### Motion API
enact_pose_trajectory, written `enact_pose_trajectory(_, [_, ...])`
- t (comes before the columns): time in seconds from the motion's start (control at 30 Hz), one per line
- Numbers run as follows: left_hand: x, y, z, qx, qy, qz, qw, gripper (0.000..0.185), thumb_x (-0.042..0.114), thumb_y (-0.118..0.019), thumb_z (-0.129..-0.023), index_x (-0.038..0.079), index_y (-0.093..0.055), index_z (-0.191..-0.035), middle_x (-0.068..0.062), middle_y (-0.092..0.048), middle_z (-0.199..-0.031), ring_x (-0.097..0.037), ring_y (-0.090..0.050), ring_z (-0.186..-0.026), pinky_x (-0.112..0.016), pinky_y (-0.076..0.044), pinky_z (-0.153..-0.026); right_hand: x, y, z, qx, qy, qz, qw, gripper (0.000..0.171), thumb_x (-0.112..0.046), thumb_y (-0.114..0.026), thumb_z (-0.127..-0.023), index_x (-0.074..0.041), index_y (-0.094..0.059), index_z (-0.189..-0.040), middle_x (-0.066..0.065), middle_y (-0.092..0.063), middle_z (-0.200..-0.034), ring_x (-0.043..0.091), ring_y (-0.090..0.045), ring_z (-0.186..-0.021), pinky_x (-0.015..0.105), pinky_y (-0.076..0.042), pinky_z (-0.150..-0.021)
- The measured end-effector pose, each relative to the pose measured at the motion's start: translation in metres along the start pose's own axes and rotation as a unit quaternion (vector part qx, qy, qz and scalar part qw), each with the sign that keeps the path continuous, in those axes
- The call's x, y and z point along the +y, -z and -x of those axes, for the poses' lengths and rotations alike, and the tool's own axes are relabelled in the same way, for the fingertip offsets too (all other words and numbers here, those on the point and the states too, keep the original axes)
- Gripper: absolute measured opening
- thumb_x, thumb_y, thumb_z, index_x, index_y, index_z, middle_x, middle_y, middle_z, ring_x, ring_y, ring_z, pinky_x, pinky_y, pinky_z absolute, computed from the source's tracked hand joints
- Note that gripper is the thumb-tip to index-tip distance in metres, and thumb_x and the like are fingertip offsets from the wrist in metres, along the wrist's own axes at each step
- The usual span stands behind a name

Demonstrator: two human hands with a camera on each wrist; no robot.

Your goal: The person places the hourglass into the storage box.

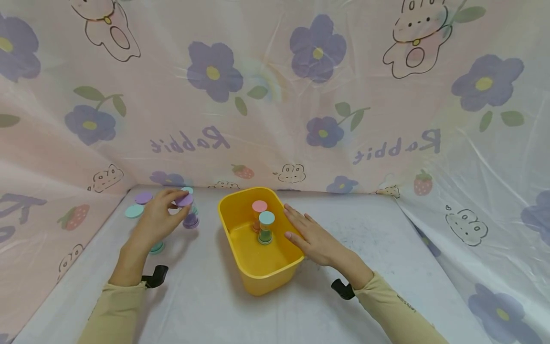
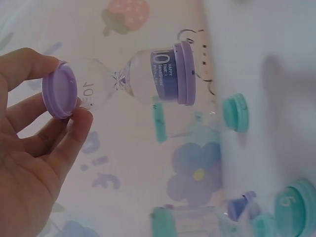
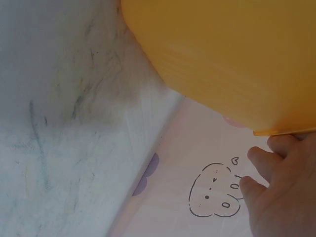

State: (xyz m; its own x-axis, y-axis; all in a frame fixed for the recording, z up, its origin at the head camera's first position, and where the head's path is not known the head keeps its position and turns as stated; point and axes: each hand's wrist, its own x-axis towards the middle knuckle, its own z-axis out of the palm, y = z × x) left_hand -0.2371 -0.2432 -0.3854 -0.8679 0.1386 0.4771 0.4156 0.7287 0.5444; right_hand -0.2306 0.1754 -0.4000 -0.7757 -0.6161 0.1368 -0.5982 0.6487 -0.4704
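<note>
A purple sand timer (image 1: 189,216) (image 2: 148,79) stands left of the yellow tub (image 1: 240,272). My left hand (image 1: 177,199) (image 2: 64,106) pinches its top purple cap (image 2: 59,90) between thumb and fingers, and its glass and lower cap reach away from the palm in the left wrist view. Inside the tub stand two timers, one with a pink cap (image 1: 259,206) and one with a teal cap (image 1: 267,218). My right hand (image 1: 296,227) lies with straight fingers along the tub's right rim. In the right wrist view its fingertips (image 3: 269,163) sit just under the tub's orange-yellow wall (image 3: 222,54).
More timers stand at the far left: a purple-capped one (image 1: 143,197), a teal-capped one (image 1: 134,211), and a teal one (image 1: 156,247) below my left hand. Teal timers (image 2: 235,112) crowd the purple one. Flowered plastic sheeting (image 1: 275,95) walls in the white table (image 1: 386,248).
</note>
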Motion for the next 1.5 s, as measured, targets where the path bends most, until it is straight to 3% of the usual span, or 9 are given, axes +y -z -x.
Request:
enact_pose_trajectory(0.13, [0.011,0.003,-0.001,0.017,-0.015,0.004,0.9997,0.039,0.002,-0.074,-0.093,-0.006,-0.067,-0.130,-0.020,-0.062,-0.128,-0.037,-0.065,-0.103,-0.053,-0.058,-0.087,0.000,0.000,0.000,0.000,0.000,-0.001,1.000,0.068,-0.045,-0.039,-0.112,-0.011,-0.019,-0.167,0.000,-0.012,-0.174,0.028,-0.018,-0.159,0.054,-0.009,-0.128])
enact_pose_trajectory(0.23, [0.019,0.006,-0.001,0.031,-0.031,-0.004,0.9990,0.038,0.003,-0.075,-0.092,-0.004,-0.069,-0.129,-0.018,-0.063,-0.125,-0.034,-0.066,-0.101,-0.032,-0.056,-0.086,0.000,0.000,0.000,0.002,0.001,-0.001,1.000,0.068,-0.045,-0.039,-0.112,-0.011,-0.018,-0.167,0.000,-0.012,-0.174,0.026,-0.017,-0.159,0.054,-0.009,-0.128])
enact_pose_trajectory(0.33, [0.025,0.009,-0.002,0.045,-0.047,-0.007,0.9979,0.038,0.004,-0.077,-0.091,-0.002,-0.070,-0.128,-0.016,-0.064,-0.122,-0.031,-0.065,-0.099,-0.014,-0.045,-0.082,0.000,0.001,0.000,0.003,0.001,-0.001,1.000,0.067,-0.045,-0.039,-0.112,-0.011,-0.018,-0.167,0.000,-0.012,-0.174,0.023,-0.017,-0.159,0.054,-0.010,-0.128])
enact_pose_trajectory(0.47, [0.034,0.012,-0.004,0.060,-0.065,0.000,0.9960,0.037,0.001,-0.078,-0.089,-0.003,-0.071,-0.126,-0.015,-0.065,-0.122,-0.029,-0.063,-0.098,-0.007,-0.039,-0.080,0.001,0.000,0.001,0.004,0.002,0.000,1.000,0.068,-0.045,-0.039,-0.112,-0.011,-0.018,-0.167,0.000,-0.012,-0.174,0.023,-0.017,-0.159,0.053,-0.010,-0.128])
enact_pose_trajectory(0.83, [0.057,0.019,-0.009,0.083,-0.113,0.012,0.9901,0.039,-0.004,-0.080,-0.085,-0.002,-0.072,-0.123,-0.013,-0.066,-0.122,-0.025,-0.063,-0.097,-0.005,-0.040,-0.082,0.000,0.000,0.001,0.004,0.002,-0.002,1.000,0.068,-0.044,-0.040,-0.112,-0.010,-0.019,-0.166,0.001,-0.013,-0.174,0.028,-0.018,-0.159,0.055,-0.009,-0.128])
enact_pose_trajectory(1.17, [0.072,0.019,-0.013,0.068,-0.132,0.012,0.9889,0.039,0.000,-0.080,-0.087,-0.001,-0.071,-0.124,-0.010,-0.065,-0.125,-0.022,-0.062,-0.100,-0.010,-0.044,-0.089,0.000,0.001,0.001,0.001,0.000,-0.001,1.000,0.068,-0.045,-0.039,-0.112,-0.011,-0.018,-0.167,0.001,-0.012,-0.174,0.023,-0.016,-0.159,0.054,-0.009,-0.128])
enact_pose_trajectory(1.5, [0.086,0.008,-0.013,0.056,-0.161,0.023,0.9851,0.038,0.003,-0.083,-0.085,0.000,-0.072,-0.122,-0.009,-0.065,-0.124,-0.020,-0.061,-0.100,-0.015,-0.047,-0.090,0.000,0.000,0.000,0.002,0.003,0.000,1.000,0.068,-0.045,-0.040,-0.112,-0.010,-0.019,-0.167,0.000,-0.012,-0.174,0.023,-0.017,-0.159,0.054,-0.010,-0.128])
